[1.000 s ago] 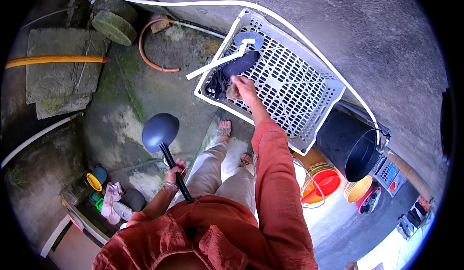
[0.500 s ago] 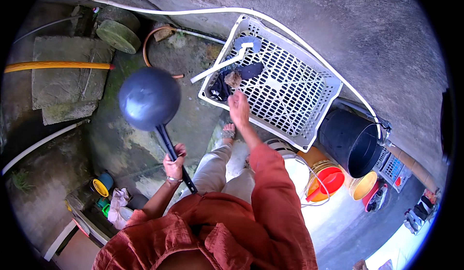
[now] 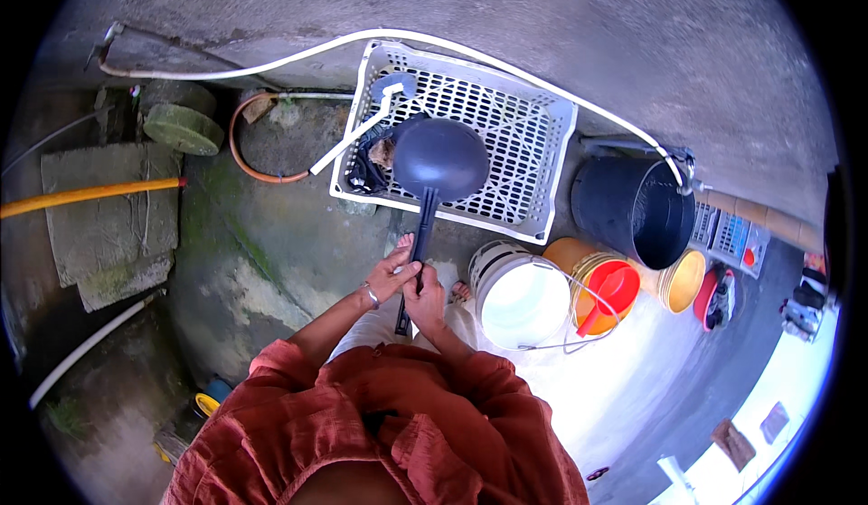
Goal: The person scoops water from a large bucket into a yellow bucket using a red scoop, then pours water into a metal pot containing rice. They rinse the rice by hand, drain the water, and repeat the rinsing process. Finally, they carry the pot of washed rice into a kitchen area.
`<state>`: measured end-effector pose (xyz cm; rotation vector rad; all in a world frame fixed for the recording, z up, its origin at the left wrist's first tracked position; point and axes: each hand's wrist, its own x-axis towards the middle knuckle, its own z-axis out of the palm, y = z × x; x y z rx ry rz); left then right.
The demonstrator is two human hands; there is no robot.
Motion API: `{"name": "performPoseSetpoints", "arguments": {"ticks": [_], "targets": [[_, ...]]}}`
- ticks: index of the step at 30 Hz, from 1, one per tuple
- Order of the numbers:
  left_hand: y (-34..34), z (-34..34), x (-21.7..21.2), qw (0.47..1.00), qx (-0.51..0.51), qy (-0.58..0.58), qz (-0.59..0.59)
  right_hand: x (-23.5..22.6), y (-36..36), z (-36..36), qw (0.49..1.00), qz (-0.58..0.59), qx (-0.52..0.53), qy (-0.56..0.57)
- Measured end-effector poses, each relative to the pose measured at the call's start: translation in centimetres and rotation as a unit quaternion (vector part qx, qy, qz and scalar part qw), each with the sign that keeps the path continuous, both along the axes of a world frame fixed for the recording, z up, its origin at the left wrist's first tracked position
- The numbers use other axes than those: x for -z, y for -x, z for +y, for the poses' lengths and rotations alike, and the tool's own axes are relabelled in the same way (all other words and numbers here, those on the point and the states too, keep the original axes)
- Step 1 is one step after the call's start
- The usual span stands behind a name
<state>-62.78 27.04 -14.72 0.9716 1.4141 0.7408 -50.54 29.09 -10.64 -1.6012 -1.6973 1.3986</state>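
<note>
Both my hands are on the black handle of a dark wok [image 3: 441, 157], its rounded underside showing. My left hand [image 3: 391, 274] closes around the handle just above my right hand [image 3: 425, 297], whose fingers are also wrapped on it. The wok's bowl is in front of a pale plastic crate [image 3: 353, 166] and hides part of its mesh bottom. Within the crate, left of the wok, lie a fibrous brown clump [image 3: 382, 152] and dark cloth-like items [image 3: 365, 175]. A long white-handled brush [image 3: 348, 143] with a blue-grey head leans across the crate's left side.
Right of my legs stand a white bucket [image 3: 524, 306], yellow buckets with a red dipper [image 3: 608, 292], and a large black bucket [image 3: 633, 207]. A white hose [image 3: 452, 46] runs along the wall behind the crate. Stone slabs [image 3: 108, 207] and a yellow pole [image 3: 99, 196] are at left.
The wok has swung from the left to in front of the crate. My right hand has left the crate area and now grips the handle with my left. The view has shifted.
</note>
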Motion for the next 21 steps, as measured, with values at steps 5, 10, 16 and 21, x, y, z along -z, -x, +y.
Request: {"name": "performPoseSetpoints", "arguments": {"ticks": [5,10,16,21], "targets": [[-2.6,0.4,1.5,0.987,-0.015,0.036,-0.154,4.7,-3.6,1.0,0.998,-0.008,0.057,-0.031],[-2.2,-1.4,1.0,0.992,0.017,0.113,-0.051,9.7,-10.4,4.4,0.995,-0.096,-0.01,0.011],[0.4,-6.7,0.9,0.991,0.041,0.114,0.063,10.8,-16.1,8.1,0.979,-0.202,-0.003,-0.021],[-0.9,-9.8,1.2,0.984,0.013,0.155,0.091,9.1,-19.2,7.1,0.936,-0.316,0.072,-0.134]]}}
